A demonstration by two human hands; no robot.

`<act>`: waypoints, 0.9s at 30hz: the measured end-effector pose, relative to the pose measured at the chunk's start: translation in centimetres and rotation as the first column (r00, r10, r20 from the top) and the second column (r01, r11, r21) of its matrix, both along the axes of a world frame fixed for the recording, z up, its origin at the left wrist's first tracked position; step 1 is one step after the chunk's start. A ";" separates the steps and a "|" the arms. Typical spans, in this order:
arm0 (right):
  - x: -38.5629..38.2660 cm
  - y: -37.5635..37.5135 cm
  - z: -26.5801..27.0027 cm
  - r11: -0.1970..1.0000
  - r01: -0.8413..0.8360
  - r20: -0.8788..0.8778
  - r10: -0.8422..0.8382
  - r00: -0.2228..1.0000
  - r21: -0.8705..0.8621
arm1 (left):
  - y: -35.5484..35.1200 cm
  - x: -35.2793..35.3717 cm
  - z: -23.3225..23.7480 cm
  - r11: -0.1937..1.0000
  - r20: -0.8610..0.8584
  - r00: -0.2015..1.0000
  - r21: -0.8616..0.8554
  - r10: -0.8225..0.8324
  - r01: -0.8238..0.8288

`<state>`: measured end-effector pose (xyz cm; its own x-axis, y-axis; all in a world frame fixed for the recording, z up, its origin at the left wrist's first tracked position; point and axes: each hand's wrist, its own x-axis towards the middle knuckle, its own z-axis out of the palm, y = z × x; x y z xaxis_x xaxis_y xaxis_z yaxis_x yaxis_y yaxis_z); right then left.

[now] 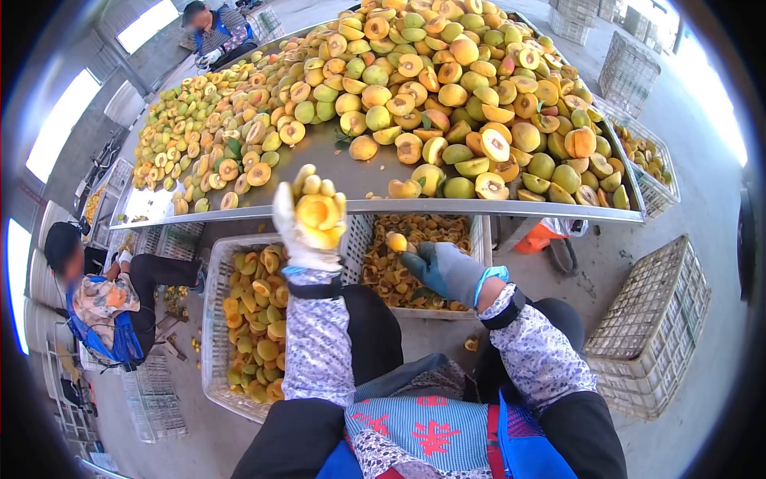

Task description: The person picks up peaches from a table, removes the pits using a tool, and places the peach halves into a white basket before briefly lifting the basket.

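Note:
My left hand [309, 219], in a pale glove, holds up a halved yellow fruit [319, 214] with its hollow side facing me, just in front of the metal table's edge. My right hand [443, 271], in a grey-blue glove, is over a crate [483, 239] of fruit pieces. A small yellow-orange piece [396, 242] is at its fingertips; whether they touch it I cannot tell. Left of my legs, a white crate [214, 335] holds many fruit halves [259, 319]. Whole and cut fruit [415, 80] lies heaped on the metal table [335, 172].
Empty-looking crates are stacked [650, 327] at the right. Another crate [658, 191] with fruit stands beside the table. One person [112, 307] sits at the left, another [219, 36] beyond the table's far left. An orange-and-clear bag [542, 238] hangs under the table.

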<state>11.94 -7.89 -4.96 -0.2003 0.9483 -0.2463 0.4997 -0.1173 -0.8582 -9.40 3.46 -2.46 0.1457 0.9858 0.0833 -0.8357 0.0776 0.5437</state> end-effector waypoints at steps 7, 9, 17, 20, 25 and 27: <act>0.6 0.0 -1.6 0.953 0.057 0.354 -0.166 0.921 0.298 | -3.0 -11.6 3.2 0.805 -0.728 -0.657 0.501 0.194 -0.318; 0.6 1.3 -3.1 0.932 0.127 0.356 -0.253 0.900 0.340 | -3.0 -7.7 4.5 0.816 -0.845 -0.349 0.506 0.405 -0.279; 1.4 -0.8 0.3 0.904 0.169 0.346 -0.316 0.884 0.394 | 0.4 9.5 2.9 0.909 -0.779 -0.485 0.265 0.398 0.322; 2.1 -0.8 -0.1 0.859 0.181 0.213 -0.313 0.925 0.479 | 1.9 10.0 3.0 0.916 -0.848 -0.387 0.247 0.362 0.316; 2.0 1.2 1.4 0.835 0.529 -0.453 -0.416 0.789 0.153 | 0.8 6.7 4.2 0.873 -0.924 0.350 0.296 0.157 0.389; 1.6 1.1 2.7 0.862 0.503 -0.529 -0.401 0.748 0.057 | -1.4 7.1 4.8 0.868 -0.827 0.562 0.286 0.009 0.405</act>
